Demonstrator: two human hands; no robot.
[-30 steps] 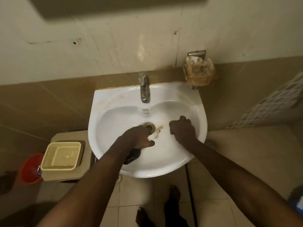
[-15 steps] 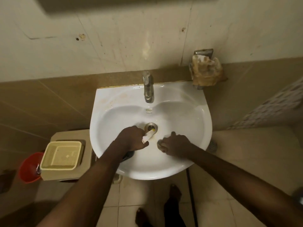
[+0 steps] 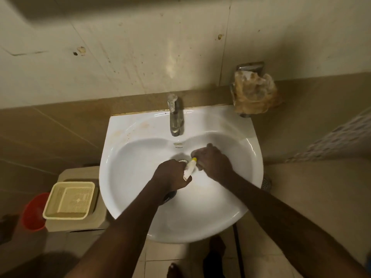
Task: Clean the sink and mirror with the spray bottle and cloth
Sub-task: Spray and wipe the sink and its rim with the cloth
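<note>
A white wall-mounted sink (image 3: 249, 145) is seen from above, with a metal tap (image 3: 175, 115) at its back edge. Both of the person's bare arms reach into the bowl near the drain (image 3: 183, 159). The left hand (image 3: 170, 175), just in front of the drain, is closed around a spray bottle (image 3: 190, 167); its white nozzle with a yellow tip points toward the right hand, and the dark body shows below the wrist. The right hand (image 3: 212, 161), just right of the drain, presses palm down on the bowl with fingers curled; a pale edge shows beneath it, probably the cloth, though it is mostly hidden. Right of the tap, a crumpled brownish bag (image 3: 255, 95) hangs on a wall holder. Left of the sink sit a cream basket (image 3: 69, 200) and a red bucket (image 3: 33, 212).
</note>
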